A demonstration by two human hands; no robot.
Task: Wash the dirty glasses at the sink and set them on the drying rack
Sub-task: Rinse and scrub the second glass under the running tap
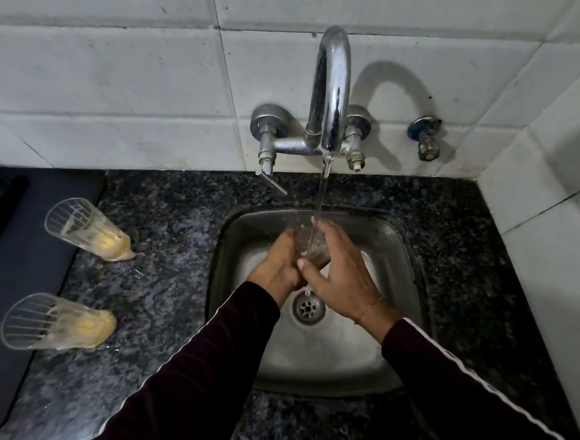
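A clear glass (313,247) is held over the steel sink (391,243), right under the running stream from the chrome tap (331,89). My left hand (279,265) grips its left side and my right hand (340,274) wraps around its right side. My fingers hide most of the glass. Two dirty ribbed glasses with yellowish residue stand on the dark granite counter to the left, one farther back (87,230) and one nearer (55,322).
A dark mat or tray (17,273) lies along the counter's left edge beside the dirty glasses. The sink drain (308,308) is open below my hands. A tiled wall rises behind and to the right, with a small valve (427,138) right of the tap.
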